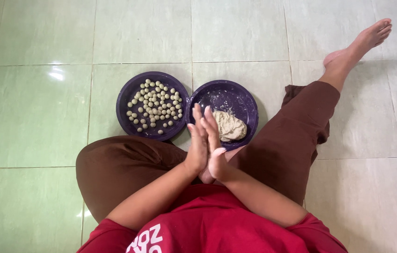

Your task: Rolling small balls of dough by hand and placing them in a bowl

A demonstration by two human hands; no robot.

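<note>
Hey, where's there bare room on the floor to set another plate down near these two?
Bare tile lies left of the plate of small dough balls and beyond both plates. A smaller patch sits right of the dough-lump plate, bordered by the outstretched leg. It is crowded at the near rims, where the pressed-together left hand, right hand and knees close in.

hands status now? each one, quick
Left hand: flat, fingers straight, palm pressed against the right; whether anything sits between the palms cannot be told.
Right hand: flat, pressed against the left, above the dough plate.
</note>
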